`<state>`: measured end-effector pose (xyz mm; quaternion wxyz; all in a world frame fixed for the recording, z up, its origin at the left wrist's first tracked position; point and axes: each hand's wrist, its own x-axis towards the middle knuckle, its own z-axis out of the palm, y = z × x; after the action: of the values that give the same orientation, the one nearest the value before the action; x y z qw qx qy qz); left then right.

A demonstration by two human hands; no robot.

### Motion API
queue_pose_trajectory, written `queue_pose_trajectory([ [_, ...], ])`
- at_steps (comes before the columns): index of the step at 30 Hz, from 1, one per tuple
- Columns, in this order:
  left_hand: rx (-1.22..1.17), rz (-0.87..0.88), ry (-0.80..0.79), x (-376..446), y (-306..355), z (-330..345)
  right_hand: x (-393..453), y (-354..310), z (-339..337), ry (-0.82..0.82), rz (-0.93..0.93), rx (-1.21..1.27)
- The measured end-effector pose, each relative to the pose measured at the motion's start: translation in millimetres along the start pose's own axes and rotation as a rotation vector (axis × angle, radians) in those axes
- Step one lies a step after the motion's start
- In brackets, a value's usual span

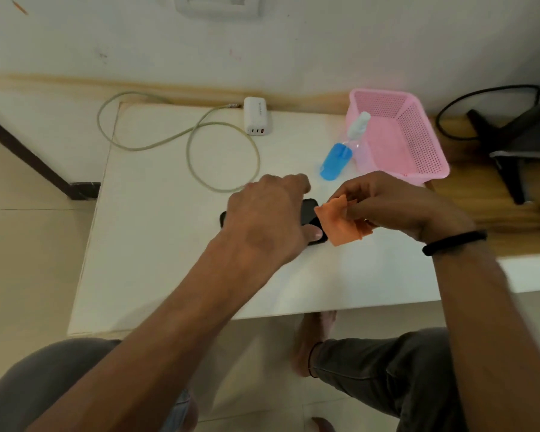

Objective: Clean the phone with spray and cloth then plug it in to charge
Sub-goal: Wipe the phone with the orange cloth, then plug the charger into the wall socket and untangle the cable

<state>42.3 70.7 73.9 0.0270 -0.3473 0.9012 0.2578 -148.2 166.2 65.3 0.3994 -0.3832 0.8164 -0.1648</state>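
Wipe step was in hand, by my read. Phone (309, 218) lay flat mid-tabletop (156, 244), screen up, mostly covered by the left hand (262, 219). That hand rested over it with fingers bent down around its edges, thumb tip on the near edge; looked like a steadying grip. Right hand (387, 204) pinched the orange cloth (340, 224) just beside the phone's right end, cloth hanging loose, overlapping that end in view; contact not clear.

Spray bottle (337, 157) stood near the far right, leaning against the pink basket (418, 151). Charger (256, 116) and looped cable (200, 145) sat at the far edge, cable's free end hidden behind the left hand.

Next move likely needed: cloth flattened onto the screen, left hand shifted clear of the glass. Charging not started.
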Motion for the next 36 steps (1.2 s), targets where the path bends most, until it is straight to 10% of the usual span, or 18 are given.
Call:
queue_pose_trajectory([
  [13,0.134,0.049,-0.182,25,46,38,9,24,-3,0.129,0.27,-0.28],
  [24,0.062,-0.019,-0.009,40,20,25,6,-5,15,0.322,-0.013,-0.168],
  [36,-0.715,-0.359,0.281,86,-26,3,71,-79,60,0.416,-0.137,0.353],
])
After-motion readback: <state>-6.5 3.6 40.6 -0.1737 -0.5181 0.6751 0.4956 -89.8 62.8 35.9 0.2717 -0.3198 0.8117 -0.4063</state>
